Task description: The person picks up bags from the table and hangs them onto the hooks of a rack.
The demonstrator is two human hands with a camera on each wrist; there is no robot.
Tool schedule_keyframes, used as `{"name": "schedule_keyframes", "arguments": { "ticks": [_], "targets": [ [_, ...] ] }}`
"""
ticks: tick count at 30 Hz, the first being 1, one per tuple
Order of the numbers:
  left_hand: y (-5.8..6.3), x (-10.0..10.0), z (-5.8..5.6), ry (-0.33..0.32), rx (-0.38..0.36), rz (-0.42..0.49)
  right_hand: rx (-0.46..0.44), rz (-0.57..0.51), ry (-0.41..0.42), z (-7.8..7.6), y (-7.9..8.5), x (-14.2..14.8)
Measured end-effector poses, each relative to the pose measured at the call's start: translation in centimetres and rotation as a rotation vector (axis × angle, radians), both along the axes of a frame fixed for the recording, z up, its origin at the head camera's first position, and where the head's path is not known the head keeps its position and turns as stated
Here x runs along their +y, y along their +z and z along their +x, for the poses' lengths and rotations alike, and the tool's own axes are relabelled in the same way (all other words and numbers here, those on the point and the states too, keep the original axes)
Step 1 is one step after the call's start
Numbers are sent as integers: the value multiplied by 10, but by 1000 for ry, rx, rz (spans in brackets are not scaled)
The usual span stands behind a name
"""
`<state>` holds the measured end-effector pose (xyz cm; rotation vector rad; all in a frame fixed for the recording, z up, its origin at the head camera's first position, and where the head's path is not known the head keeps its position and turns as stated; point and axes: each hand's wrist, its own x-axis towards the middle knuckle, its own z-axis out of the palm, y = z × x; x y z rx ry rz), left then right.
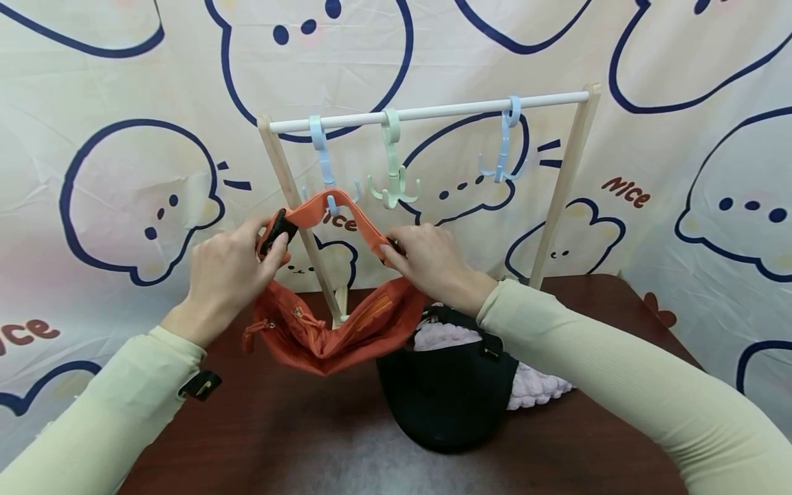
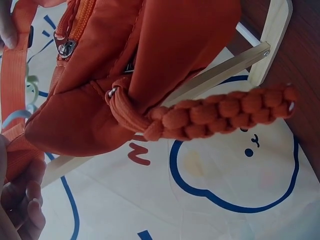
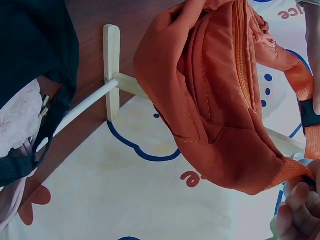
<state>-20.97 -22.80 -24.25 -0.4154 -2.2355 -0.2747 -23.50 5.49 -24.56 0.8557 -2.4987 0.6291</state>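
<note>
Both hands hold up an orange waist bag (image 1: 365,337) by its strap (image 1: 365,223). At the strap's left side, near a black buckle (image 1: 280,230), my left hand (image 1: 225,271) grips the webbing. My right hand (image 1: 436,265) pinches the strap on the right. Between the hands the strap arches up at the prongs of the left blue hook (image 1: 323,158); whether the hook bears its weight I cannot tell. The bag's body sags below, and a braided orange pull (image 2: 215,114) dangles from it in the left wrist view. An orange zipper (image 3: 241,60) shows in the right wrist view.
A wooden rack (image 1: 566,179) with a white bar (image 1: 445,110) carries a green hook (image 1: 391,161) and another blue hook (image 1: 504,144). On the brown table (image 1: 297,440) lies a black bag (image 1: 445,399) with a fluffy pink item (image 1: 538,386). Behind hangs a printed cloth.
</note>
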Motion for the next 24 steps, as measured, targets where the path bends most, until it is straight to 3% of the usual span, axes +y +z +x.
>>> {"name": "schedule_keyframes", "arguments": {
  "ticks": [24],
  "targets": [
    [-11,2,-1,-11,-15,0,12,27,-3,-1,-11,-2]
  ]
}}
